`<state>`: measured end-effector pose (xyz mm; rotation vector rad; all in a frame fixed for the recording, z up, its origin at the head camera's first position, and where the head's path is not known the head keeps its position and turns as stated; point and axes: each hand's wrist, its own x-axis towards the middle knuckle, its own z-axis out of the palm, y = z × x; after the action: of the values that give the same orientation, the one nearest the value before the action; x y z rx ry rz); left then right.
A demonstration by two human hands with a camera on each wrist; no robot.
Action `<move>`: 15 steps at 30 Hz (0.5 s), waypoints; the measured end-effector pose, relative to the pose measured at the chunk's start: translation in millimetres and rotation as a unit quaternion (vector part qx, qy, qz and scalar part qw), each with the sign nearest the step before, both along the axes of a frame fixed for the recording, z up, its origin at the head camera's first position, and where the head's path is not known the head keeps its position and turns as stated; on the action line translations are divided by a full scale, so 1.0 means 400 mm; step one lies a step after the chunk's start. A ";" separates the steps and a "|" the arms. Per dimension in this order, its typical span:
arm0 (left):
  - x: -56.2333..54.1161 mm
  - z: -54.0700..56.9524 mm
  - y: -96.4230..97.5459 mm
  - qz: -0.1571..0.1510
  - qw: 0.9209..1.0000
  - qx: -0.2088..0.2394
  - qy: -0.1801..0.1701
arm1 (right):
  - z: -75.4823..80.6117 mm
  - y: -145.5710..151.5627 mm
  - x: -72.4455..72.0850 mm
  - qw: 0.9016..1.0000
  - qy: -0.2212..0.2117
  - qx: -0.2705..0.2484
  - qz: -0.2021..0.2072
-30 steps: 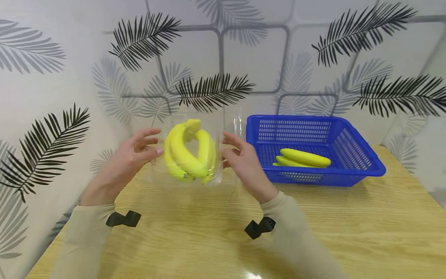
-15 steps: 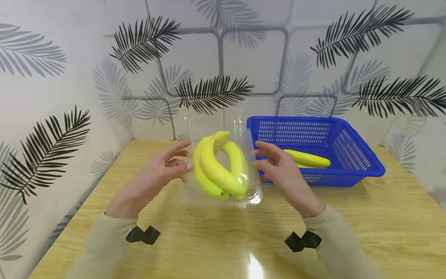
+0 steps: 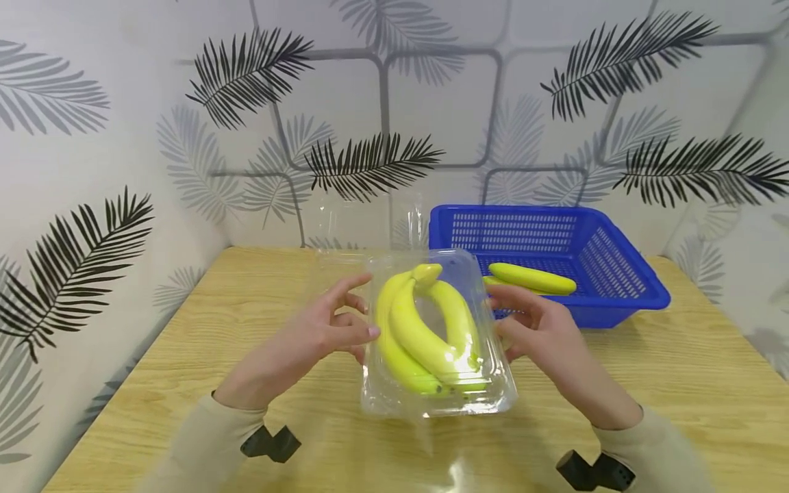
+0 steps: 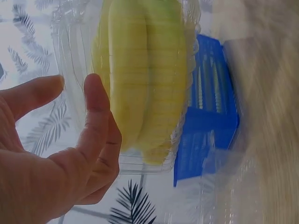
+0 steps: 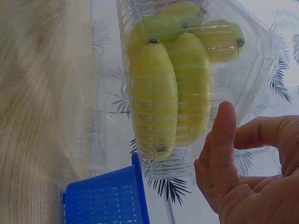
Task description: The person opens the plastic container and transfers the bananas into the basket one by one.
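A clear plastic clamshell box (image 3: 499, 383) with a bunch of yellow bananas (image 3: 403, 329) inside is held up between both hands, tilted toward the head camera. My left hand (image 3: 302, 346) pinches its left edge, thumb in front and fingers at the side. On the opposite edge, my right hand (image 3: 542, 335) pinches it in the same manner. The right wrist view shows the ribbed side wall of the box, with banana tips (image 5: 152, 42) pressed close behind it. In the left wrist view, the thumb and fingers (image 4: 96, 93) stand at the rim.
At the back right of the wooden table (image 3: 696, 397) stands a blue plastic basket (image 3: 641, 267) holding a few loose bananas (image 3: 536, 279). Another piece of clear plastic packaging (image 3: 370, 229) stands behind the box, against the patterned wall (image 3: 444, 103).
Both hands have carried the box of bananas to the right and nearer the head camera. It now overlaps the basket's left corner in the head view. The basket has stayed in place.
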<state>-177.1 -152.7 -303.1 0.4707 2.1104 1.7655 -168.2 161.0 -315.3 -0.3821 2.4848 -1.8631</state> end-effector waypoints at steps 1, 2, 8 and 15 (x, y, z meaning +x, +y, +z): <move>0.005 -0.003 0.009 -0.004 1.000 0.003 -0.003 | -0.001 0.008 0.009 1.000 0.000 0.003 -0.002; 0.011 -0.004 0.017 -0.009 1.000 0.007 -0.004 | -0.002 0.016 0.018 1.000 0.000 0.005 -0.001; 0.043 -0.021 0.060 -0.034 0.999 0.025 -0.032 | -0.019 0.064 0.068 1.000 -0.014 0.010 0.024; 0.052 -0.093 0.125 -0.058 0.996 0.029 -0.057 | -0.062 0.115 0.081 0.998 -0.042 0.026 0.050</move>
<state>-156.5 -102.9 -340.3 0.4844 1.9193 1.7494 -135.7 207.2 -340.1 -0.4098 2.4060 -1.7377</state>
